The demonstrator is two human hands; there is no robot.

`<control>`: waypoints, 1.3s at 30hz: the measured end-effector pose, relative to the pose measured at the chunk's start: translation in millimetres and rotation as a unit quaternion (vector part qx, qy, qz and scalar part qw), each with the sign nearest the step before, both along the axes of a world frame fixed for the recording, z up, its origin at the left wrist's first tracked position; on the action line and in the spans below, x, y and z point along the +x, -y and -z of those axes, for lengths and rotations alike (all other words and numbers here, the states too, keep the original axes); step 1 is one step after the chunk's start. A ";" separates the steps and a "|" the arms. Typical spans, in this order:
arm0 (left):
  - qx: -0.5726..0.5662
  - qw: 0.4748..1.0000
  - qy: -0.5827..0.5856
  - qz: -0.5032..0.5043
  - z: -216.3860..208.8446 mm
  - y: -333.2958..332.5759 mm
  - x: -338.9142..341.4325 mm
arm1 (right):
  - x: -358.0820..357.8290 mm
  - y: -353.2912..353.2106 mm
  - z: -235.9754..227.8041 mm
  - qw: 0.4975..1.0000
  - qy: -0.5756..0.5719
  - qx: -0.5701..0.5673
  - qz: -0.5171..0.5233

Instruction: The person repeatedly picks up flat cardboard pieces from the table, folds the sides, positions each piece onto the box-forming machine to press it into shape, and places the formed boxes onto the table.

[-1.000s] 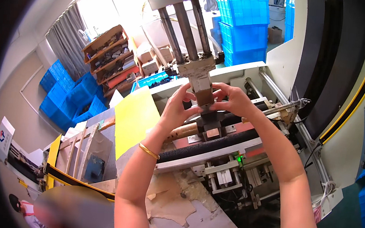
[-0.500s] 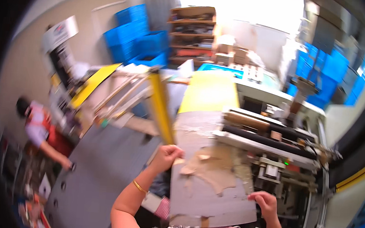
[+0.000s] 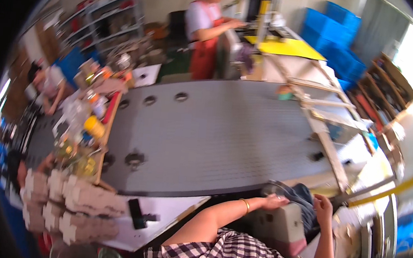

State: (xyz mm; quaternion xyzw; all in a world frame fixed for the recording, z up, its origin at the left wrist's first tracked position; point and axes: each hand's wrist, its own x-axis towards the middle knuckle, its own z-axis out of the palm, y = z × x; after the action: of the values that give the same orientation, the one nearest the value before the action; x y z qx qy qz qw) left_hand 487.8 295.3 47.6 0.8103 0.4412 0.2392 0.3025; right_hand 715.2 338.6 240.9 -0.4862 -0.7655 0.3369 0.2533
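My left hand (image 3: 276, 202) is stretched toward the right, its fingers extended and somewhat blurred. Below it is a pale grey box-like object (image 3: 290, 226) with a dull red lower edge; whether they touch is unclear. Dark blue cloth (image 3: 303, 199) is bunched between my two hands. My right hand (image 3: 323, 207) is raised beside the cloth, near one end of a yellow bar (image 3: 385, 192). Its fingers look bent but are smeared, and nothing can be made out in them. A large grey table (image 3: 216, 134) with round holes lies beyond my left arm.
Stacked brown cut-out pieces (image 3: 82, 201) and a black tool-like object (image 3: 139, 215) lie on a white surface at the lower left. A wooden frame (image 3: 328, 139) rests at the table's right. One co-worker (image 3: 207, 31) stands beyond the table; another person (image 3: 48, 85) is far left.
The view has swung left, bringing the grey table to the middle and the machine toward the right rim. My left hand has left the grey board's edge; my right hand is now raised.
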 end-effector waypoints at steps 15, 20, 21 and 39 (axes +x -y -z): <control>-0.112 0.562 -0.208 -0.792 -8.2 347.9 -432.0 | -32.6 -21.2 56.7 0.968 0.209 0.080 -0.113; -0.201 0.543 -0.260 -0.773 5.6 359.2 -458.8 | -34.0 -10.3 44.0 0.956 0.201 0.110 -0.185; -0.196 0.563 -0.257 -0.761 5.9 330.5 -453.0 | -25.0 -4.9 37.3 0.959 0.191 0.107 -0.179; 0.111 0.939 0.097 0.311 -345.6 83.4 180.6 | 194.1 204.2 -98.8 0.982 -0.075 0.171 0.014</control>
State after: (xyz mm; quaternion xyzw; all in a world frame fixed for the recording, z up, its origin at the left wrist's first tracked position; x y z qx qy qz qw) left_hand 668.4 211.9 393.2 0.9084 0.1067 0.2578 0.3114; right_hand 909.3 134.4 339.7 -0.4200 -0.7837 0.2327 0.3939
